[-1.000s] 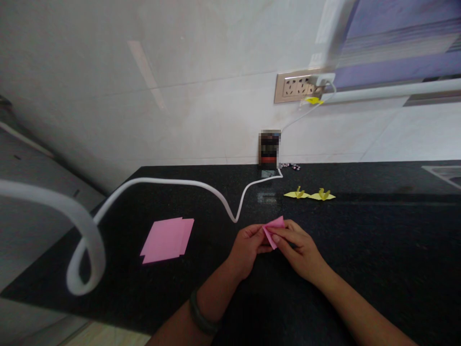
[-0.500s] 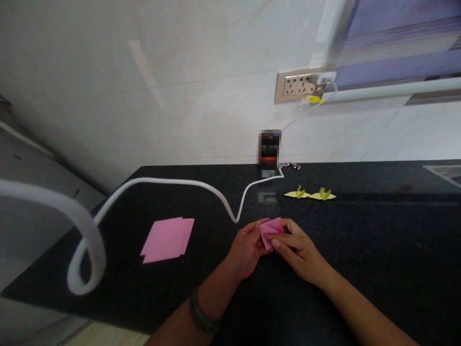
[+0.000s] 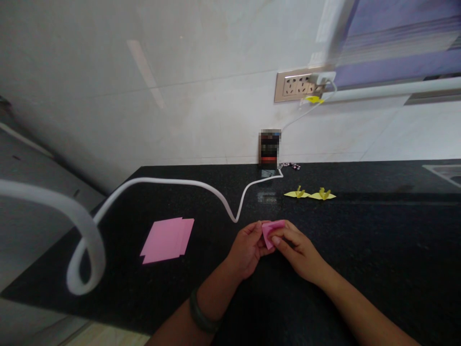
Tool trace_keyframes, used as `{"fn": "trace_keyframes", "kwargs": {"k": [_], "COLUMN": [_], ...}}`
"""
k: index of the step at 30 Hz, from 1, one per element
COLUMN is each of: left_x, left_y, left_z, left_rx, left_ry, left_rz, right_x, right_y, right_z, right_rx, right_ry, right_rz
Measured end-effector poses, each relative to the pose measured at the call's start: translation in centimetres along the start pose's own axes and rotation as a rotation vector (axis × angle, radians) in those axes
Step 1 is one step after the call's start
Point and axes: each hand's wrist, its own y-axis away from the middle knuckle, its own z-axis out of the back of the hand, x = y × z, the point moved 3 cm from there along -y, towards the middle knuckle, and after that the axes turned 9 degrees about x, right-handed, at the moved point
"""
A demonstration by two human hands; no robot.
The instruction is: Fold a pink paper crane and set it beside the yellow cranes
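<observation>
Between both hands, left hand (image 3: 248,249), right hand (image 3: 300,251), pink paper (image 3: 271,228)

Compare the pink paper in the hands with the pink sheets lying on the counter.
The pink paper in the hands is folded small and pinched by both hands; the pink sheets lie flat, unfolded and untouched. The folded piece looks much smaller than the sheets. Both are the same pink.
</observation>
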Motion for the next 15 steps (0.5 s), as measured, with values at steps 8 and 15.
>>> {"fn": "trace_keyframes", "kwargs": {"k": [8, 15], "left_x": [0.3, 0.5], "left_y": [-0.1, -0.1], "left_z": [0.0, 0.0], "left_rx": [-0.005, 0.007], "left_ry": [-0.03, -0.013], "left_rz": [0.089, 0.115], "right_x": [-1.2, -2.1], "right_y": [0.5, 0.8], "right_z": [-0.1, 0.0], "right_rx": [-0.035, -0.248], "right_ry": [0.086, 0.055], "right_rz": [-0.15, -0.244]}}
